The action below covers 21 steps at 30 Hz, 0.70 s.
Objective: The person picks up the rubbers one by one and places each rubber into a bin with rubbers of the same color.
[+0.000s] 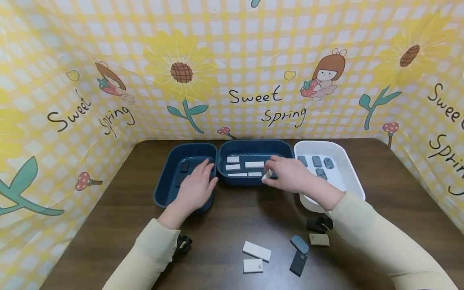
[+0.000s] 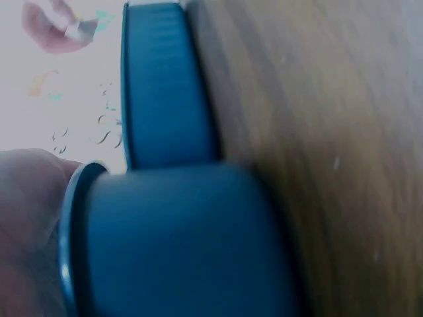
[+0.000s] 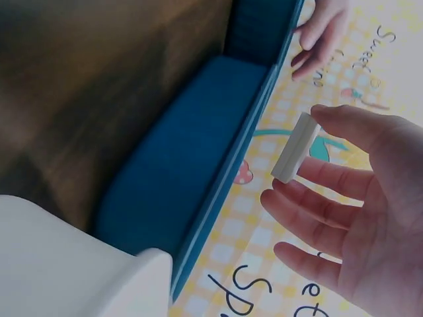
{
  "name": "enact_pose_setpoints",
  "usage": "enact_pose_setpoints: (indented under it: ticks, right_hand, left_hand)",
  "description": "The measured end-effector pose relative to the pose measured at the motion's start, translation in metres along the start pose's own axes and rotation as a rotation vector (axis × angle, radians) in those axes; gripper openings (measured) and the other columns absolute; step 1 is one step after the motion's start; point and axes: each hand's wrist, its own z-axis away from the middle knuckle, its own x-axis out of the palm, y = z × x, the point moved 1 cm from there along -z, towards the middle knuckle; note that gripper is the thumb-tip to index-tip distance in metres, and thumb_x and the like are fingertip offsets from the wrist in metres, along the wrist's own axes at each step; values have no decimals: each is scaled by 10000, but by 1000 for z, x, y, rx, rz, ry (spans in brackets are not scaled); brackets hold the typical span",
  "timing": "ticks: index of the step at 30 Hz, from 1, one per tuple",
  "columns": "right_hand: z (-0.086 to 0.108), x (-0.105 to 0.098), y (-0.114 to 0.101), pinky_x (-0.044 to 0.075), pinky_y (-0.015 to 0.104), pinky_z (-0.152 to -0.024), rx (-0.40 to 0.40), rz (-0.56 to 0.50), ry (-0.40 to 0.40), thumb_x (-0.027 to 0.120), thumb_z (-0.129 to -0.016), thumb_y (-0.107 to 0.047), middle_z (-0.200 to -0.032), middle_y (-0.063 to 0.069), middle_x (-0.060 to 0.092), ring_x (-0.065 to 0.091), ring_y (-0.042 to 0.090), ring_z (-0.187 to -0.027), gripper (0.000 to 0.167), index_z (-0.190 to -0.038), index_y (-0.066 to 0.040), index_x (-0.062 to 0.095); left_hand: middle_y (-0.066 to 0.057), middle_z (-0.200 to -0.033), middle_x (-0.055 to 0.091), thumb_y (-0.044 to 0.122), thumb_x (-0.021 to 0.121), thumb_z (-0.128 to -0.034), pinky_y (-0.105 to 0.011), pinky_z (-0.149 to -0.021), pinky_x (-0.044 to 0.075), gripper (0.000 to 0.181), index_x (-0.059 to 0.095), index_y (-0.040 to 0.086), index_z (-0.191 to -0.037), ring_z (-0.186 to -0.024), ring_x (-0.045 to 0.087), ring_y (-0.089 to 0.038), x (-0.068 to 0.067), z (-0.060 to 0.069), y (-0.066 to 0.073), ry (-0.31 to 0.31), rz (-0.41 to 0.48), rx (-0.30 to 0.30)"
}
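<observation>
The right hand (image 1: 288, 173) pinches a white rectangular block (image 3: 295, 148) by its ends above the middle navy plastic tray (image 1: 239, 181), whose flat white pieces (image 1: 254, 164) seem grouped by colour. The left hand (image 1: 195, 185) hangs relaxed over the left navy plastic tray (image 1: 161, 195).

A smooth dark-blue plastic bin (image 2: 188, 244) fills the lower middle, its rim running down the left side of its wall. Just beyond, a second blue plastic bin (image 2: 162, 79) with faint ridges stretches to the top. The brown wood-grained worktop (image 2: 324, 158) blurs across the right. The left hand (image 2: 26, 218) shows in part beside the near rim; at top left, the right hand (image 2: 49, 33) holds a small whitish block (image 2: 82, 30) before a washed-out pale backdrop (image 2: 39, 119) with dark curved marks.
</observation>
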Motion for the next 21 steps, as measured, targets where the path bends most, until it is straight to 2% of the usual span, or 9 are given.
enact_pose_setpoints:
  ticks: [5,10,17,21]
  right_hand:
    - [-22,-8,0,426,285,-542,110,-6,2,699,-883,-418,-851,-5,573,519,145,-661,291,-961,-138,677]
    - [-47,-6,-1,458,329,-629,236,-50,-4,664,-907,-434,-875,24,587,543,181,-715,330,-1001,-118,673]
    - [-79,24,4,468,363,-681,370,-116,-13,648,-917,-438,-902,52,590,563,212,-751,361,-1009,-89,655]
    - [-94,41,10,485,390,-721,434,-111,-20,643,-923,-417,-922,68,607,581,230,-801,361,-1028,-72,656]
  left_hand:
    - [-150,-1543,317,324,535,-1003,-514,-1040,368,535,428,50,-1450,-1388,337,-301,9,-4,8,-39,34,20]
    - [-127,-1506,392,324,572,-984,-512,-1007,407,482,508,97,-1404,-1340,415,-298,15,-11,13,-18,-5,18]
    - [-106,-1369,547,317,609,-965,-480,-928,480,363,642,118,-1267,-1201,539,-298,21,-21,23,31,-104,43]
    - [-91,-1336,567,351,594,-971,-468,-901,499,340,667,134,-1223,-1170,553,-291,26,-20,24,39,-110,42]
